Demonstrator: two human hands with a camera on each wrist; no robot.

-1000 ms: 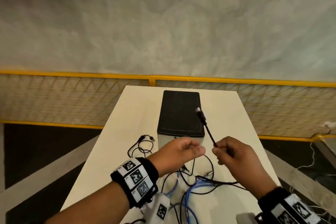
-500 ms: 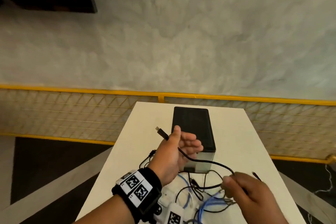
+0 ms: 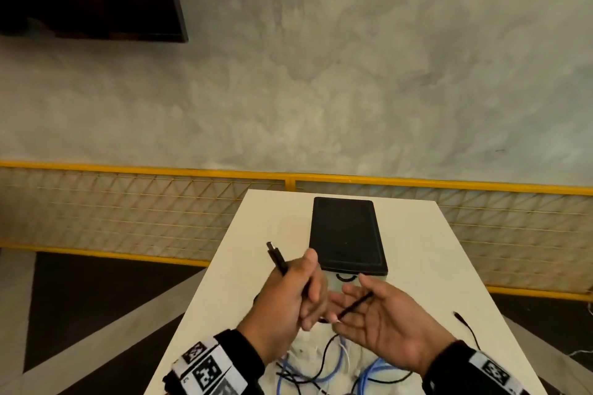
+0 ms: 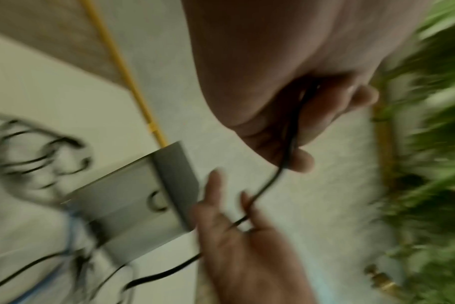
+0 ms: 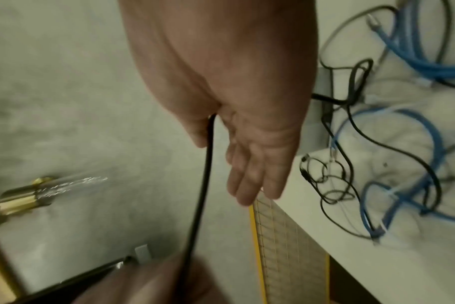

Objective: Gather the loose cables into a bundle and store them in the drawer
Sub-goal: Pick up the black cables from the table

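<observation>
Your left hand [image 3: 290, 295] is gripping the black cable [image 3: 276, 256] in curled fingers; your right hand [image 3: 390, 325] is lying open, palm up, the cable crossing it above the bench [image 3: 417, 253].

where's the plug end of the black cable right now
In the head view, the plug end sticks up from the left hand, left of the black-topped drawer box, above the table.

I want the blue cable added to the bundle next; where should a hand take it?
Judging from the pile, grip the blue cable at the top of its raised loop, coming from above; black cable strands cross the lower parts, so lifting there would likely snag least.
</observation>
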